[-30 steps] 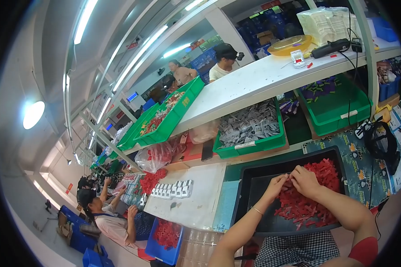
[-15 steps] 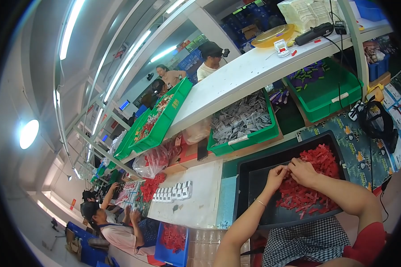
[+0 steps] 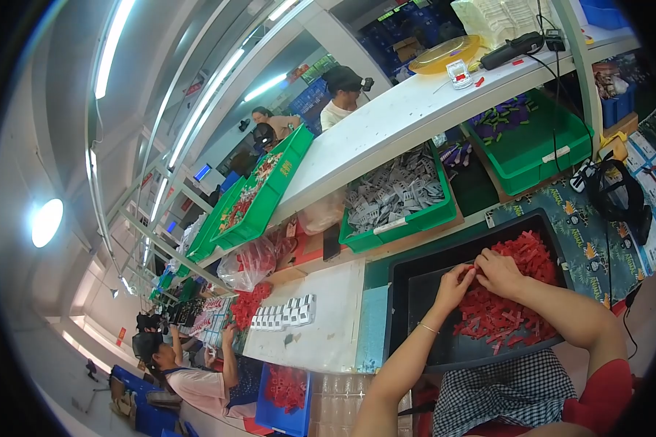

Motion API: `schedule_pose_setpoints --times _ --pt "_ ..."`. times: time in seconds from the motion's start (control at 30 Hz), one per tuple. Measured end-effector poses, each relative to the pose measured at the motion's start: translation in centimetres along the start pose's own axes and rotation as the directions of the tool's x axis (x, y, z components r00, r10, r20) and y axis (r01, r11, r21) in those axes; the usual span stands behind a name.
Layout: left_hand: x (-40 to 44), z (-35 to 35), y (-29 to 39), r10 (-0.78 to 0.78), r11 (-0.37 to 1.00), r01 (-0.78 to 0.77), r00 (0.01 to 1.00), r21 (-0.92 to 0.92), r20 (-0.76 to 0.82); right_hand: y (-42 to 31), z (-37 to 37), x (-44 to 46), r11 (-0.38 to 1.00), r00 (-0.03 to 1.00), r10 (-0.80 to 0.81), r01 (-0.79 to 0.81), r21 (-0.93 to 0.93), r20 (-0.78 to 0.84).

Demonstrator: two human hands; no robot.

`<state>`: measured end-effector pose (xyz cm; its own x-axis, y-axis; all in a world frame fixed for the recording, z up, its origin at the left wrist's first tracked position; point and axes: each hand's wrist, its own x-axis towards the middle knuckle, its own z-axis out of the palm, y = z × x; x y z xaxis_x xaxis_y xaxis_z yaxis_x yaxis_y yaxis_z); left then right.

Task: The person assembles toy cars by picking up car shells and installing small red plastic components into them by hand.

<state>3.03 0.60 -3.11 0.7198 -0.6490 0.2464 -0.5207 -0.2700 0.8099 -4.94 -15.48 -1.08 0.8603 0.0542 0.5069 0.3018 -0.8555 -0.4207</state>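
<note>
Over a black tray (image 3: 424, 320), my two hands meet with their fingertips almost touching. My left hand (image 3: 454, 286) pinches a small red plastic piece (image 3: 474, 268), only a bit of which shows between the fingers. Closed on the same piece from the other side is my right hand (image 3: 497, 275), its fingers partly hiding it. Beneath and beside them, a heap of red plastic pieces (image 3: 503, 315) fills the tray's right part.
Left of the tray, a white board (image 3: 335, 306) carries a row of white-and-grey parts (image 3: 284, 312). Green bins (image 3: 404, 231) with grey parts stand under a white shelf (image 3: 386, 109). A blue bin (image 3: 270, 419) holds red pieces. A co-worker (image 3: 197, 382) sits at far left.
My hands stay together over the tray and have shifted slightly, fingers still pinched. The co-worker at the left has lowered one arm and moved the other.
</note>
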Motion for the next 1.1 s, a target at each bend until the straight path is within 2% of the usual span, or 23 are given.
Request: schedule_pose_setpoints --times 0.37,0.47,0.63,0.87,0.93,1.1 --pt "0.0 0.3 0.1 0.03 0.999 -0.031 0.999 -0.018 -0.04 0.1 -0.4 0.2 0.994 0.996 0.087 -0.088 0.067 0.017" --pt "0.1 0.2 0.2 -0.024 0.996 0.019 0.998 -0.083 -0.059 -0.1 -0.5 0.2 0.991 0.995 0.095 -0.097 0.091 0.026" --pt "0.1 0.4 0.0 0.047 0.989 -0.055 0.997 -0.136 -0.061 -0.2 -0.5 0.1 0.989 0.993 0.107 -0.112 0.1 0.056" --pt "0.1 0.3 -0.4 0.059 0.992 -0.065 0.997 -0.107 -0.058 -0.3 -0.4 0.0 0.986 0.988 0.131 -0.139 0.087 0.087" --pt "0.0 0.0 0.6 -0.012 0.995 0.009 0.999 -0.101 -0.035 -0.4 -0.4 0.1 0.986 0.988 0.128 -0.136 0.095 0.08" --pt "0.0 0.1 0.1 0.009 0.997 -0.013 0.998 -0.074 -0.057 -0.1 0.0 0.0 0.988 0.988 0.124 -0.131 0.083 0.093"
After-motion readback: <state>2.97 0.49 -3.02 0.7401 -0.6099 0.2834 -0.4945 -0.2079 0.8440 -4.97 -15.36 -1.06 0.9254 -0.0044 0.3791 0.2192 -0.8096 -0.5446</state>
